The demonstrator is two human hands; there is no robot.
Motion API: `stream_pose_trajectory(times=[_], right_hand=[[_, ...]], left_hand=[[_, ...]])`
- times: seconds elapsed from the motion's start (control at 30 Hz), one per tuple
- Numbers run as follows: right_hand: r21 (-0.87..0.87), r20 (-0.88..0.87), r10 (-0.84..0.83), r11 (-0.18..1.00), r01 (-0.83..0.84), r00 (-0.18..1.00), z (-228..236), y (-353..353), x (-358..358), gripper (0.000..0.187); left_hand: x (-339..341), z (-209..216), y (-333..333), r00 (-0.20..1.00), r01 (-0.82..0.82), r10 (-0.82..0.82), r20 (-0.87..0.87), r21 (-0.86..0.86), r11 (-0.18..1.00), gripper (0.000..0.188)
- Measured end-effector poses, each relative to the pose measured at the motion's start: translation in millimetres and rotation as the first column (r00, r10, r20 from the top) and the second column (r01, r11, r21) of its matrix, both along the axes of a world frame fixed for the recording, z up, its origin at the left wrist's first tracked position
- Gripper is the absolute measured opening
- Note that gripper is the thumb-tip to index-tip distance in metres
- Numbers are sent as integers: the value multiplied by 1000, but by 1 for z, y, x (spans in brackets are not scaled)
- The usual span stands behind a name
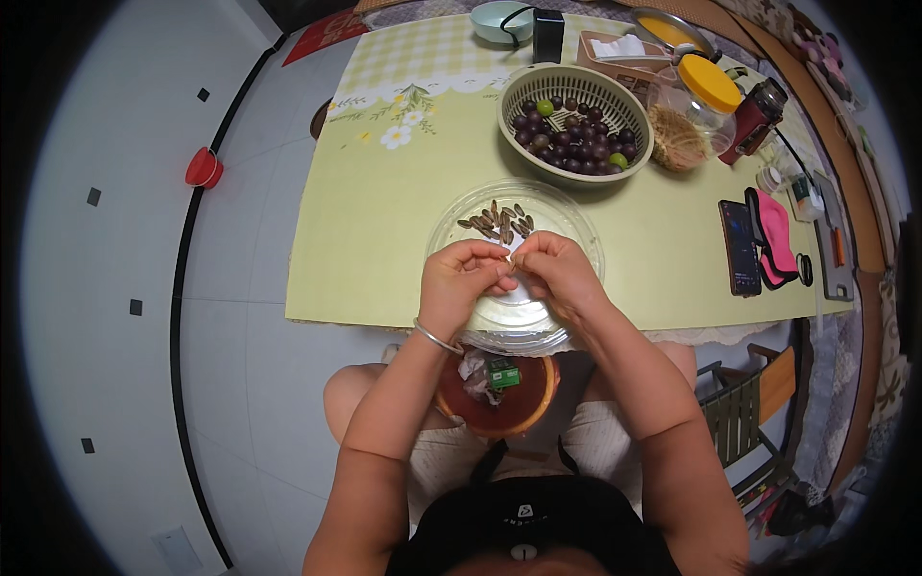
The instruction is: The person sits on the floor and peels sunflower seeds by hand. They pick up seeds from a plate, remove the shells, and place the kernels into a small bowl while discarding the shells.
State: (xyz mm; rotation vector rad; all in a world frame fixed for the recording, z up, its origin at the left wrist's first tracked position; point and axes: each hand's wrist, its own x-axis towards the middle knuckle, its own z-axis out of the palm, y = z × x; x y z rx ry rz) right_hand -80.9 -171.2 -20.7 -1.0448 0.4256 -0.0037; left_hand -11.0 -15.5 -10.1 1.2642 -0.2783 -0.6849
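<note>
My left hand (465, 278) and my right hand (557, 275) meet over a round clear plastic lid or tray (580, 213) at the table's near edge. The fingertips of both are pinched together around a small pale seed-like piece (511, 258), mostly hidden by the fingers. Just beyond the fingertips, several dark striped seeds (504, 223), which look like sunflower seeds, lie loose in the tray. Something white shows under my hands. A silver bangle (438, 336) circles my left wrist.
Behind the tray, a colander (576, 178) holds dark grapes. To its right stand a yellow-lidded jar (709, 86) and a dark red flask (755, 123). A phone (740, 248) lies beside a pink-and-black item (774, 240). Below the table edge, a reddish bin (499, 415) holds waste.
</note>
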Motion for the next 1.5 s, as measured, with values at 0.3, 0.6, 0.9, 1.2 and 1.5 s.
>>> stream_pose_trajectory(times=[0.3, 0.6, 0.9, 1.2, 1.5], right_hand=[[206, 66, -64, 977, 50, 996, -3, -30, 4, 9], [313, -20, 136, 942, -123, 990, -4, -8, 6, 21], [-582, 80, -34, 810, 75, 996, -23, -30, 17, 13], [-993, 9, 106, 122, -4, 994, -4, -8, 22, 14], [-995, 56, 130, 89, 45, 990, -10, -5, 24, 9]], left_hand=[[0, 6, 4, 508, -257, -269, 818, 442, 859, 19], [-3, 16, 0, 605, -196, -101, 790, 270, 943, 18], [14, -5, -2, 446, -379, -132, 885, 320, 868, 11], [11, -8, -8, 333, -357, -351, 875, 462, 812, 31], [12, -12, -7, 290, -383, -385, 876, 475, 793, 25]])
